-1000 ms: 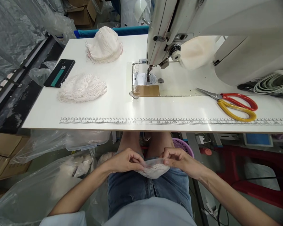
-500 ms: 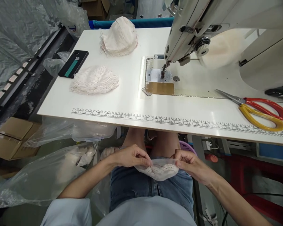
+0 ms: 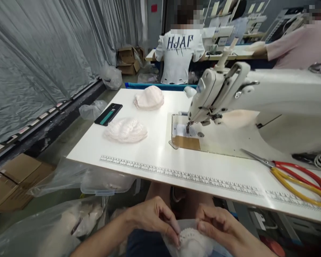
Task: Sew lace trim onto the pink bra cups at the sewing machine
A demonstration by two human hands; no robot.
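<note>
Over my lap, below the table edge, both hands pinch a sheer white fabric piece with a scalloped lace edge [image 3: 193,240]. My left hand [image 3: 156,218] grips its left side between thumb and fingers. On the other side, my right hand [image 3: 220,225] is closed on its upper right edge. The lower part of the piece runs out of the picture. On the white table [image 3: 149,157] lie a pile of lace-edged white pieces [image 3: 127,130] and a pale domed stack of fabric [image 3: 149,98].
A sewing machine [image 3: 203,96] stands at the right of the table. Scissors with red and yellow handles [image 3: 296,178] lie near the front edge, and a black phone [image 3: 108,114] at the left. Cardboard boxes [image 3: 16,182] stand on the floor. A person in a white shirt [image 3: 180,53] sits beyond.
My view has tilted up, so the table and hands sit lower in the picture and people beyond appear. Both hands keep hold of the lace-edged piece, now closer together.
</note>
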